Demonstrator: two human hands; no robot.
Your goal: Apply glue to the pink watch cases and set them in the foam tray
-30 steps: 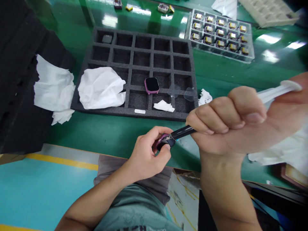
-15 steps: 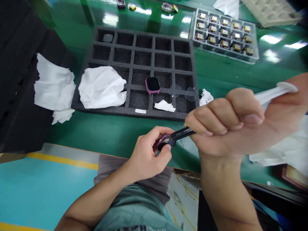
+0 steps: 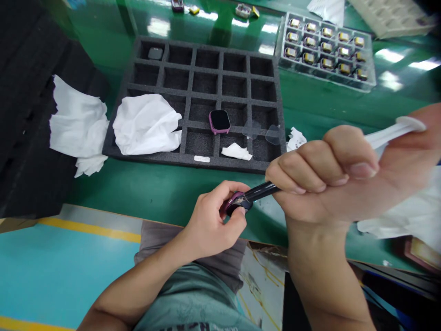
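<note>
Between the thumb and fingers of my left hand is a dark watch case with a purple rim, tilted on its side above the front of the bench. My right hand is wrapped round a black syringe with a white plunger; the thumb presses on the plunger's end. The syringe's front end meets the watch case, and its very tip is hard to make out. Behind my hands, a purple watch with a black screen rests on the dividers of a black foam tray.
White cloths lie on the tray and left of it. A dark case sits in the tray's back left compartment. A clear tray of small yellow parts stands at the back right. Black foam is stacked at the left.
The view has shifted very slightly. Both hands, the watch case and the syringe hold nearly the same pose.
</note>
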